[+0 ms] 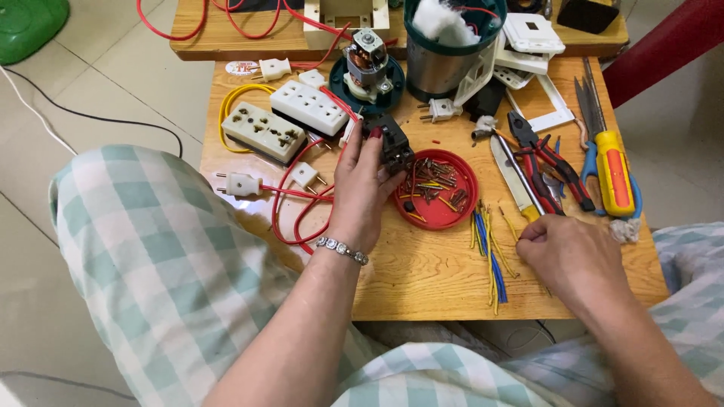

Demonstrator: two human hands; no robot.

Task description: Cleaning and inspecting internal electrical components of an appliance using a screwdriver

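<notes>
The left hand (360, 188) pinches a small black plastic switch block (391, 143) just left of the round red plastic lid (437, 190); the right hand (567, 252), grip curled shut, rests beside loose yellow and blue wire offcuts (490, 252), right of the lid.

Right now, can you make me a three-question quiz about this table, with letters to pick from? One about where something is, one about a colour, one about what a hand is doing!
1. Where is the red dish of small bits?
A. Between the two hands
B. On the floor
C. On the green lid

2. What colour is the screwdriver handle at the right?
A. Purple and white
B. Yellow and orange
C. All black

3. What is the left hand doing?
A. Lying flat and empty
B. Holding a small black part
C. Gripping the pliers

Answers:
1. A, since the dish lies on the wooden table between the left hand and the right hand.
2. B, as its handle shows yellow with an orange middle.
3. B, because its fingers are wrapped around the black part above the dish.
</notes>
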